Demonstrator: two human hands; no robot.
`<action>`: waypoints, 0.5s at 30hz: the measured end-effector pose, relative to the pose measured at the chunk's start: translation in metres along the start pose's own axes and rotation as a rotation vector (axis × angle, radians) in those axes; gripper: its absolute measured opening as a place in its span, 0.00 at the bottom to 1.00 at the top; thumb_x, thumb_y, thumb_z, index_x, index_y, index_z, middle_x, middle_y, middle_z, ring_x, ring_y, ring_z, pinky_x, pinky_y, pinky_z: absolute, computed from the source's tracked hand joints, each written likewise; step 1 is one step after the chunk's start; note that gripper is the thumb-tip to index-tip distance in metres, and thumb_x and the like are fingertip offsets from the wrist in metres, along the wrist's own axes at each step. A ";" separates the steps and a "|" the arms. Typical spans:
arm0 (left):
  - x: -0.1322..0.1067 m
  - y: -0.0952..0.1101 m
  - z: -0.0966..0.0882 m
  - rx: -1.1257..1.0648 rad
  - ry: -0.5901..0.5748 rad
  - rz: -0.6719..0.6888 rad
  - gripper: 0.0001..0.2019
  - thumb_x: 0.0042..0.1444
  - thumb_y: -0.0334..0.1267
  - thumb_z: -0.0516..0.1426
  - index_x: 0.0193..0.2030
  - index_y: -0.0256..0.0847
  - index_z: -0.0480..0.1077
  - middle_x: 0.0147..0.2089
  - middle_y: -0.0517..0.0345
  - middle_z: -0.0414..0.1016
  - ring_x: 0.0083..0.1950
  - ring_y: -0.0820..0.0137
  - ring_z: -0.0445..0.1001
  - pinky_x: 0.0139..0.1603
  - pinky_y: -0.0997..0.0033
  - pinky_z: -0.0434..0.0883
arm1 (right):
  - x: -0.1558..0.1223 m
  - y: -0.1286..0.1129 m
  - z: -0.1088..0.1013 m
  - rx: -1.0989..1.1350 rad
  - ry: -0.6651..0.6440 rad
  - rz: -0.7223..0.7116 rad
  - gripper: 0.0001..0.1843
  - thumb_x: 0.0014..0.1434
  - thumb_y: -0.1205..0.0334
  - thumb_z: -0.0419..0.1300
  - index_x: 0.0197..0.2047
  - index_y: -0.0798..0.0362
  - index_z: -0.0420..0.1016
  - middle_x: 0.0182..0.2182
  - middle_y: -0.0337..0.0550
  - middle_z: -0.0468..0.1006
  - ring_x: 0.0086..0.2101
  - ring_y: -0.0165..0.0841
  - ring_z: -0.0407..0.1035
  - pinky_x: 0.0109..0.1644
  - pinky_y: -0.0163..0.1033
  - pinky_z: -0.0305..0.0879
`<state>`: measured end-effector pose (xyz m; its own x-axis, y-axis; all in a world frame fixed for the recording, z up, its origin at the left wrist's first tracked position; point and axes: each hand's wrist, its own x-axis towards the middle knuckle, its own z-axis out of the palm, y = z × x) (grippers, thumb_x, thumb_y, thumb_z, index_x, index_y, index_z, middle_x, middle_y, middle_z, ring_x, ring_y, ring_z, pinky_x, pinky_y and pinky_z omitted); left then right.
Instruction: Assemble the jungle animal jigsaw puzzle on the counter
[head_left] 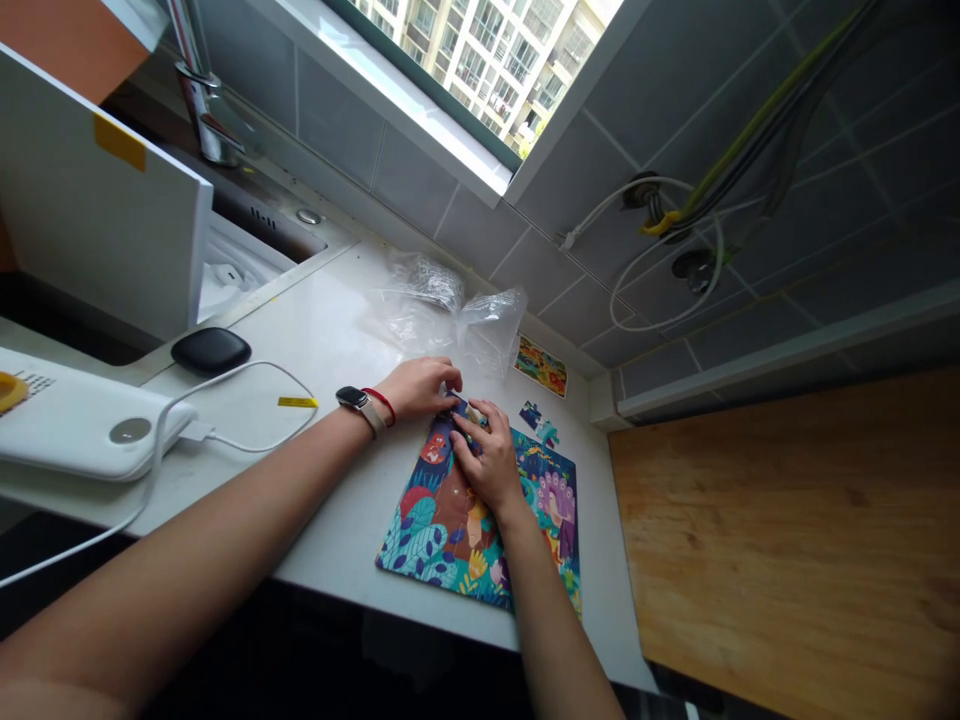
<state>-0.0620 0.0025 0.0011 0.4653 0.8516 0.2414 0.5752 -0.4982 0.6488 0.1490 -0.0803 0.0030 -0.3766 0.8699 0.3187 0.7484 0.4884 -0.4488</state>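
A colourful jigsaw puzzle (pixel 442 535) lies on the white counter (pixel 330 350). My left hand (pixel 417 385), with a watch and a red band on the wrist, rests at the puzzle's far left corner, its fingers curled on a puzzle piece (pixel 459 405). My right hand (pixel 489 455) lies on the puzzle's upper edge, fingers bent and pressing on the same piece. Loose pieces (pixel 538 420) sit just beyond the puzzle on the right. A small picture card (pixel 541 366) lies near the wall.
Crumpled clear plastic bags (pixel 450 310) lie behind my hands. A black pad (pixel 211 350), a white device (pixel 75 425) with a cable, and a yellow tag (pixel 298 402) sit to the left. A sink with a tap (pixel 202 110) is at far left. Wooden surface (pixel 787 540) at right.
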 end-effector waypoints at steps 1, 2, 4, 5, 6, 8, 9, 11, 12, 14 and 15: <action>0.000 0.000 0.000 0.009 -0.001 0.004 0.09 0.58 0.41 0.62 0.41 0.42 0.81 0.43 0.51 0.81 0.36 0.66 0.76 0.39 0.69 0.68 | 0.000 0.001 0.000 0.000 0.001 0.001 0.15 0.68 0.58 0.63 0.55 0.43 0.85 0.60 0.51 0.76 0.64 0.49 0.64 0.71 0.61 0.60; 0.000 0.000 0.000 0.017 0.004 0.006 0.09 0.60 0.42 0.61 0.40 0.42 0.81 0.42 0.51 0.81 0.36 0.66 0.76 0.39 0.69 0.68 | -0.001 0.001 0.000 0.002 0.001 0.001 0.15 0.68 0.58 0.63 0.54 0.43 0.85 0.59 0.51 0.76 0.64 0.49 0.64 0.71 0.61 0.60; 0.001 0.001 0.001 0.028 0.033 0.005 0.13 0.66 0.44 0.57 0.37 0.41 0.80 0.38 0.50 0.81 0.37 0.64 0.76 0.39 0.68 0.67 | -0.001 0.001 0.000 0.006 -0.010 0.003 0.15 0.67 0.58 0.63 0.55 0.43 0.85 0.59 0.50 0.78 0.65 0.49 0.64 0.71 0.61 0.61; 0.001 0.001 0.001 0.030 0.053 0.000 0.15 0.68 0.44 0.54 0.36 0.41 0.79 0.36 0.50 0.80 0.37 0.64 0.76 0.39 0.68 0.66 | -0.001 0.000 0.000 0.009 -0.023 0.002 0.16 0.67 0.59 0.63 0.56 0.43 0.85 0.59 0.49 0.78 0.65 0.49 0.63 0.71 0.61 0.60; 0.001 0.002 0.002 0.029 0.070 -0.005 0.17 0.69 0.45 0.53 0.34 0.41 0.78 0.35 0.50 0.80 0.36 0.64 0.75 0.38 0.68 0.66 | -0.001 0.000 0.000 0.012 -0.038 -0.001 0.17 0.67 0.59 0.62 0.57 0.42 0.84 0.60 0.48 0.78 0.66 0.48 0.63 0.72 0.61 0.60; 0.001 0.004 0.002 0.022 0.089 -0.015 0.20 0.71 0.46 0.51 0.31 0.41 0.76 0.32 0.51 0.78 0.34 0.65 0.74 0.36 0.68 0.63 | -0.001 -0.001 0.000 0.021 -0.062 -0.013 0.18 0.68 0.60 0.61 0.59 0.42 0.83 0.62 0.46 0.78 0.68 0.48 0.61 0.73 0.60 0.60; 0.001 0.004 0.002 0.015 0.094 -0.018 0.21 0.71 0.46 0.50 0.30 0.41 0.75 0.31 0.51 0.78 0.33 0.65 0.73 0.35 0.67 0.62 | -0.001 -0.002 -0.001 0.026 -0.071 -0.017 0.19 0.68 0.61 0.61 0.60 0.42 0.82 0.63 0.45 0.77 0.69 0.47 0.61 0.73 0.60 0.59; 0.001 0.005 0.002 0.006 0.101 -0.024 0.21 0.71 0.47 0.50 0.29 0.41 0.74 0.30 0.52 0.77 0.31 0.65 0.72 0.35 0.67 0.61 | -0.001 -0.002 -0.001 0.036 -0.077 -0.018 0.19 0.68 0.61 0.60 0.60 0.44 0.82 0.64 0.45 0.77 0.69 0.47 0.61 0.73 0.59 0.59; 0.001 0.006 0.002 0.003 0.104 -0.028 0.21 0.71 0.47 0.50 0.29 0.41 0.74 0.30 0.52 0.77 0.32 0.65 0.72 0.34 0.67 0.60 | -0.001 -0.001 0.000 0.041 -0.079 -0.019 0.19 0.69 0.61 0.60 0.60 0.44 0.82 0.64 0.46 0.77 0.69 0.47 0.62 0.73 0.59 0.60; 0.001 0.006 0.002 0.001 0.110 -0.035 0.21 0.71 0.47 0.50 0.30 0.42 0.74 0.30 0.51 0.77 0.32 0.65 0.72 0.35 0.67 0.60 | -0.001 -0.001 0.000 0.044 -0.084 -0.028 0.19 0.69 0.60 0.60 0.59 0.46 0.83 0.63 0.46 0.77 0.68 0.47 0.63 0.73 0.58 0.60; 0.001 0.006 0.002 0.002 0.110 -0.038 0.21 0.70 0.48 0.50 0.30 0.42 0.74 0.31 0.51 0.78 0.33 0.64 0.72 0.35 0.67 0.60 | 0.000 0.000 0.000 0.041 -0.086 -0.032 0.19 0.68 0.60 0.60 0.59 0.45 0.83 0.63 0.45 0.77 0.68 0.47 0.63 0.73 0.58 0.60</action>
<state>-0.0569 -0.0002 0.0037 0.3665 0.8826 0.2945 0.5921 -0.4654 0.6579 0.1493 -0.0807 0.0028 -0.4469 0.8555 0.2615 0.7128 0.5172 -0.4738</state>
